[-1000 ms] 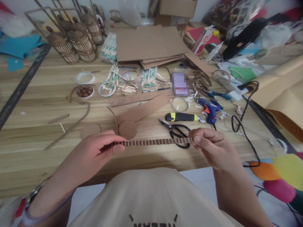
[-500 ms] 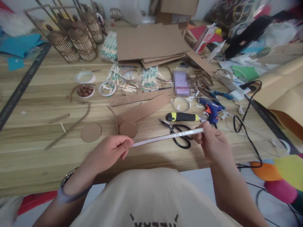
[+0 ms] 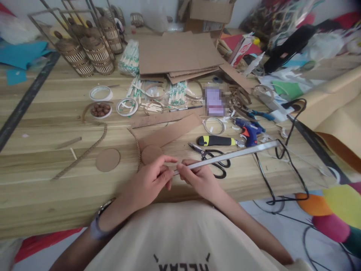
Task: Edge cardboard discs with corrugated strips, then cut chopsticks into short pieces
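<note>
A long narrow strip point(image 3: 234, 155), pale and slightly shiny on its upper face, is held above the table's front part. My left hand point(image 3: 153, 178) pinches its left end. Close beside it, my right hand point(image 3: 199, 178) grips the strip between thumb and fingers, and the free length slants up to the right. Below the strip lie black-handled scissors point(image 3: 216, 155), partly covered by it. A cardboard disc point(image 3: 151, 153) sits just beyond my left hand, and another disc point(image 3: 107, 159) is farther left.
A yellow-black utility knife point(image 3: 216, 140) and a blue glue gun point(image 3: 249, 130) with a looping black cable lie to the right. Cardboard sheets point(image 3: 180, 54) are stacked at the back. Tape rolls point(image 3: 127, 107), a dish of brown beads point(image 3: 100, 110) and bamboo lanterns point(image 3: 97, 56) stand left.
My right hand has moved left along the strip, from its right end to beside my left hand. My left hand has shifted slightly right. The strip's right end is now free.
</note>
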{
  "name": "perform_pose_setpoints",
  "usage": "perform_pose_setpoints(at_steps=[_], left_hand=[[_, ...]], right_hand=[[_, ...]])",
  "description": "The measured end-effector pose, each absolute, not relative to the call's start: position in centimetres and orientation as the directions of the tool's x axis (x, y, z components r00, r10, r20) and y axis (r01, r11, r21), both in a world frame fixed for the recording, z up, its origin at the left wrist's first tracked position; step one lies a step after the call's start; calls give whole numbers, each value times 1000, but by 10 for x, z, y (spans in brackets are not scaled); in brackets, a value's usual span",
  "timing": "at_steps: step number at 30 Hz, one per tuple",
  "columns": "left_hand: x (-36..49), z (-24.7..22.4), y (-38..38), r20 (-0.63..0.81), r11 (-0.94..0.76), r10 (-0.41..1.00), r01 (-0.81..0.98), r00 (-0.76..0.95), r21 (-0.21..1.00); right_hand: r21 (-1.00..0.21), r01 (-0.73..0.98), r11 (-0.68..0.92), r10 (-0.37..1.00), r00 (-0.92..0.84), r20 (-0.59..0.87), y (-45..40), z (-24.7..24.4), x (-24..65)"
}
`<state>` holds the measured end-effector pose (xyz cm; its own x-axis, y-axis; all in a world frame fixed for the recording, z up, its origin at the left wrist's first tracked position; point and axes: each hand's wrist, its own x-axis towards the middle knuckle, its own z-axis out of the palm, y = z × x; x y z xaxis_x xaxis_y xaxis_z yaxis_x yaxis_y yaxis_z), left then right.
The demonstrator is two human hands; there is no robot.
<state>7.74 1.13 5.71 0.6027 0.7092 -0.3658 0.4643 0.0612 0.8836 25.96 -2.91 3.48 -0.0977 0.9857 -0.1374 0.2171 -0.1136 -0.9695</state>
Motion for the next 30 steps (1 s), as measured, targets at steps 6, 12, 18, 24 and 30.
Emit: perform_pose_setpoints(at_steps=[6,12,18,24,30], left_hand=[[59,56,14,-397,175,751,420,527,890],[57,61,13,-443,306,808,367,388,879],[78,63,8,-404,272,788,327,464,905],[81,59,7,-353,241,834,297,424,924],[81,58,7,-372,282,832,265,412,922]], right_hand=[[-982,118,-149,983,124,-134,-33,23,280],[-979,169,-114,950,306,-58,-37,15,295],[-944,328,-21,966,252,66,-35,32,282],[-923,383,35,974,194,118,-35,41,278],[-929,367,49,976,180,123,-35,40,278]])
